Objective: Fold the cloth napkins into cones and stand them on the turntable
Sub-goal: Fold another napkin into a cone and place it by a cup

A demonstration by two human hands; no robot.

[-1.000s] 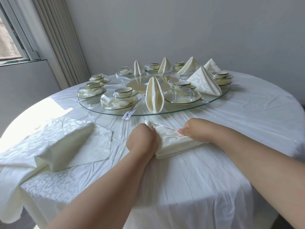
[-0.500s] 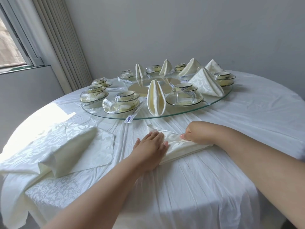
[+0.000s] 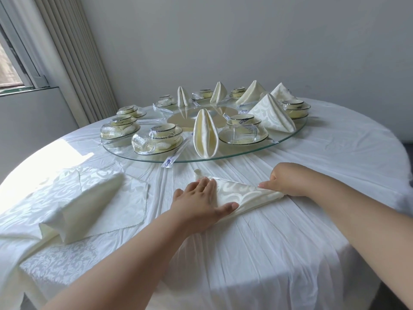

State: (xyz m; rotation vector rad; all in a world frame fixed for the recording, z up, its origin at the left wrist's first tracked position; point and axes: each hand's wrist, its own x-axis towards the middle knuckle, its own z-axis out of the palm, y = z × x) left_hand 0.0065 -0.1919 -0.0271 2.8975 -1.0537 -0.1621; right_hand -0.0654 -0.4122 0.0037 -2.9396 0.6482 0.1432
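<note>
While the left hand (image 3: 201,203) presses flat on the folded napkin (image 3: 243,195) near the worktop's (image 3: 335,153) front edge, the right hand (image 3: 283,183) apparently pinches its far fold.

Left hand (image 3: 202,199), right hand (image 3: 285,183): bare. Forearms bare to frame edge, 6 o'clock; seemingly without rings, watch, sleeves.
</note>
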